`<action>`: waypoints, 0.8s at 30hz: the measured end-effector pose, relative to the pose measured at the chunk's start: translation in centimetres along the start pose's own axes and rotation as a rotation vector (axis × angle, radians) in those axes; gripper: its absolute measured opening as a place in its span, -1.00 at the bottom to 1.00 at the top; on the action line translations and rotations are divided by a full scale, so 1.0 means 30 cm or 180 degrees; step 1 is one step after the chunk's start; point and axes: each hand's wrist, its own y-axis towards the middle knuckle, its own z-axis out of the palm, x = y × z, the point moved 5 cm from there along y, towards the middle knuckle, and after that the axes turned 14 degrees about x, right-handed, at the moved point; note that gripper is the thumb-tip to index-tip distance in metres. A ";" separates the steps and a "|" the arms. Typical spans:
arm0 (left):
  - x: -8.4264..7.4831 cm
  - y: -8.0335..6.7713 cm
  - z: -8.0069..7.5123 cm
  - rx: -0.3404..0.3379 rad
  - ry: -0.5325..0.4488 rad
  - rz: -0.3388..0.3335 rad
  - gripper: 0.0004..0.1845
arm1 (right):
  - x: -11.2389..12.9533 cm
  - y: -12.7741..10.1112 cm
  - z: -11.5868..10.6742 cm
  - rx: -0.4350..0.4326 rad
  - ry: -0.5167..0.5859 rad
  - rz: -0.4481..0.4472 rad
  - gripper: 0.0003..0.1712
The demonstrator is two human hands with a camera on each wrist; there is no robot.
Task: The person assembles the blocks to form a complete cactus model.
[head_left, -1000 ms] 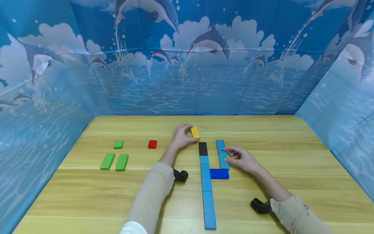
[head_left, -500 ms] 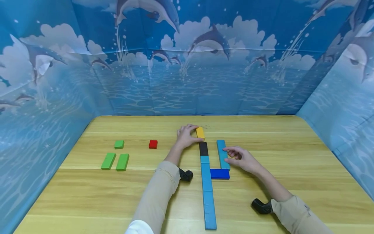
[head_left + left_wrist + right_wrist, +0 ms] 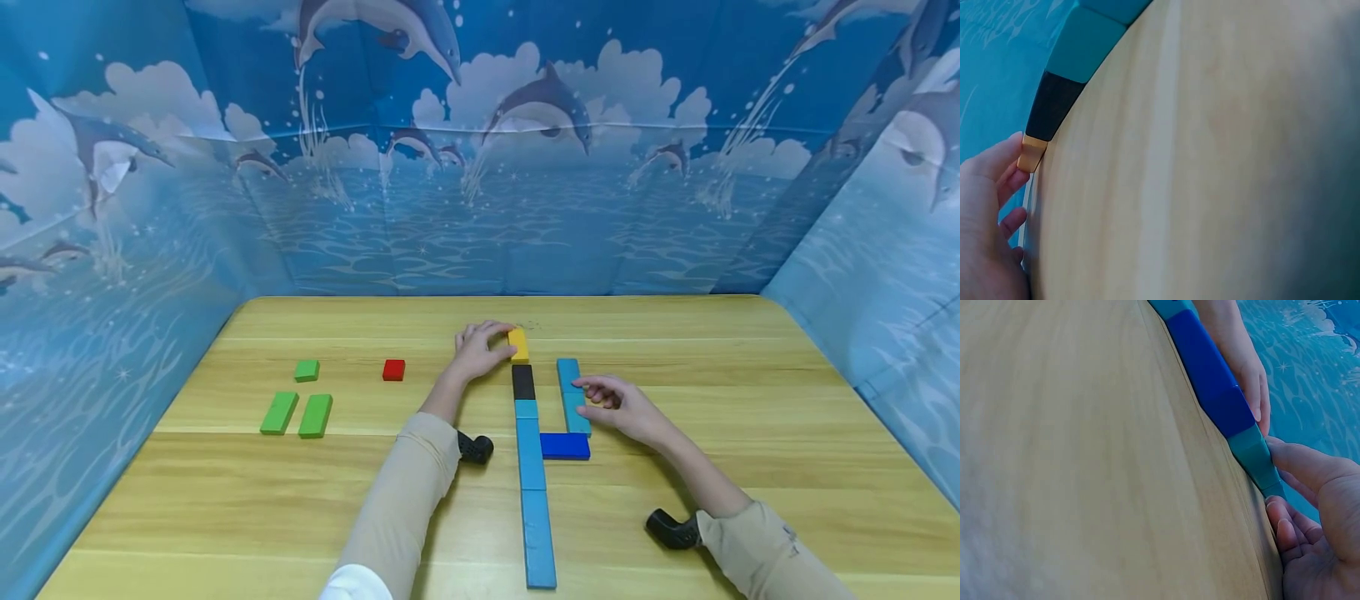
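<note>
My left hand [image 3: 478, 350] pinches a yellow block [image 3: 519, 344] between thumb and fingers at the far end of a row of blocks. The yellow block lies right at the end of a black block [image 3: 522, 382], which heads a column of light blue blocks [image 3: 532, 454]. A dark blue block [image 3: 565, 446] lies crosswise from this column to a shorter pair of light blue blocks [image 3: 573, 410]. My right hand [image 3: 626, 408] rests loosely curled beside that pair, thumb and fingertips at its right edge. In the left wrist view, fingertips touch the yellow block [image 3: 1032, 153].
To the left lie two long green blocks [image 3: 278, 413], a smaller green block [image 3: 307, 371] and a red block [image 3: 393, 370]. Black wrist devices [image 3: 671, 529] stick out from both sleeves. A dolphin-print cloth [image 3: 525, 208] stands behind the wooden table [image 3: 675, 333].
My left hand has moved right with the yellow block, bringing it into line with the black block and up to its far end. My right hand has stayed in place.
</note>
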 end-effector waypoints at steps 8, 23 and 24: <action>-0.001 -0.005 -0.002 0.0044 -0.0112 0.0116 -0.51 | -0.005 0.003 0.002 0.0026 0.0028 0.0011 -0.53; -0.001 -0.007 0.000 0.0059 -0.0150 0.0199 -0.51 | -0.066 0.019 -0.001 0.0011 0.0007 0.0021 -0.52; 0.000 -0.008 0.000 0.0060 -0.0148 0.0201 -0.51 | -0.079 0.022 -0.001 0.0006 -0.0005 0.0013 -0.52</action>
